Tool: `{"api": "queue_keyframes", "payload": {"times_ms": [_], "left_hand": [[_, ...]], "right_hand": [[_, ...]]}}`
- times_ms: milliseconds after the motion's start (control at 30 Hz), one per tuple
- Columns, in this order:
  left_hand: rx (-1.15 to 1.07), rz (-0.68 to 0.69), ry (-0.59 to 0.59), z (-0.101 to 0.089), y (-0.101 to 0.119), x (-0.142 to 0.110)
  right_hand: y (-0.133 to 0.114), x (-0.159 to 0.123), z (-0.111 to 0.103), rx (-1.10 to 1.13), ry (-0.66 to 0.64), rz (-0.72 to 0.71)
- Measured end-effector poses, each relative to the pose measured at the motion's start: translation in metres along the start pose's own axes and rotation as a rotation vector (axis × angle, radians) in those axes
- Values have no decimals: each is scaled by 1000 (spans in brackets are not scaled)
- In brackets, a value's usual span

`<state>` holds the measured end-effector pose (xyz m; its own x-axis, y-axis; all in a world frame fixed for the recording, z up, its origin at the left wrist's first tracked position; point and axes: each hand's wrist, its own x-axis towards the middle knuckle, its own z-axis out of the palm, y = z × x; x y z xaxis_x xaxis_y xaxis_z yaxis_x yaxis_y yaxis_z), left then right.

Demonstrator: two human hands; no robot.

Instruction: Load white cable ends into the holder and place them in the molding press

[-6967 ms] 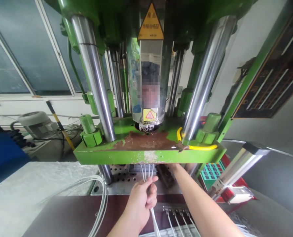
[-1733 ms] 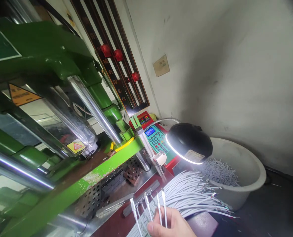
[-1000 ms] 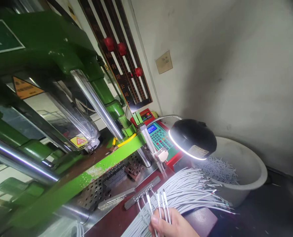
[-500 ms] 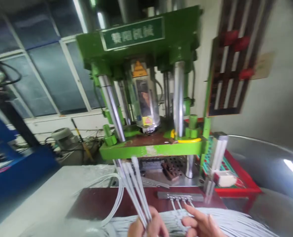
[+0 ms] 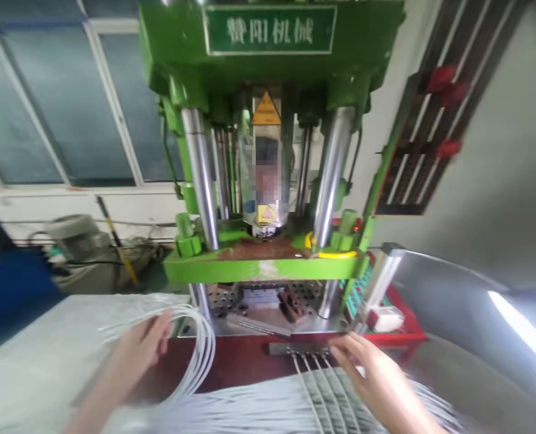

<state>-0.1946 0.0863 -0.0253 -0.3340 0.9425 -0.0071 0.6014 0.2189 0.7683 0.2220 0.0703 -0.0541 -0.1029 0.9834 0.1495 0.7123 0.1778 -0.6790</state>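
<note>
Both hands sit low in the head view, the only one I have. From lower left, the left hand (image 5: 144, 343) reaches toward the looped white cables (image 5: 196, 349) at left of centre, fingers loosely spread; blur keeps me from telling whether it touches them or grips anything. Half a second ago it pinched a fan of four cables upright near bottom centre; that fan is gone now, so I judge it was laid off to the left.

At lower right, the right hand (image 5: 362, 361) lies flat and open, fingertips against the right end of the grey fixture bar (image 5: 302, 348), where four cable ends (image 5: 315, 377) are seated and trail toward the bottom edge. It hovered just short of that bar a moment ago, so I read the next set as coming into hand.

Behind, centre frame, the green press (image 5: 268, 150) stands with its platen (image 5: 263, 268) raised above the perforated bed (image 5: 268, 298).
</note>
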Motion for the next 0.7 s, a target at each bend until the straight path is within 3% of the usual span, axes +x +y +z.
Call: {"api": "queue_keyframes", "payload": {"times_ms": [67,133,233,333,400,500,633,700], "left_hand": [[69,151,-344,49,31,-22],[153,324,-522,91,57,-35],[283,472,-503,141,69,-32],[343,519,-525,169,60,-22],[345,535,-536,174,55,-20],[284,527,-548,166,56,-23],[-65,277,-638,139,64,-17],[-323,127,-627,128,67,-4]], "right_hand": [[4,14,-7,-197,-49,-12],[13,24,-8,-251,-129,3],[27,30,-4,-312,-212,6],[35,31,2,-425,-238,30],[37,30,3,-466,-243,54],[32,29,-2,-457,-260,38],[12,35,-13,-285,-211,-61],[2,47,-13,-89,-236,-41]]}}
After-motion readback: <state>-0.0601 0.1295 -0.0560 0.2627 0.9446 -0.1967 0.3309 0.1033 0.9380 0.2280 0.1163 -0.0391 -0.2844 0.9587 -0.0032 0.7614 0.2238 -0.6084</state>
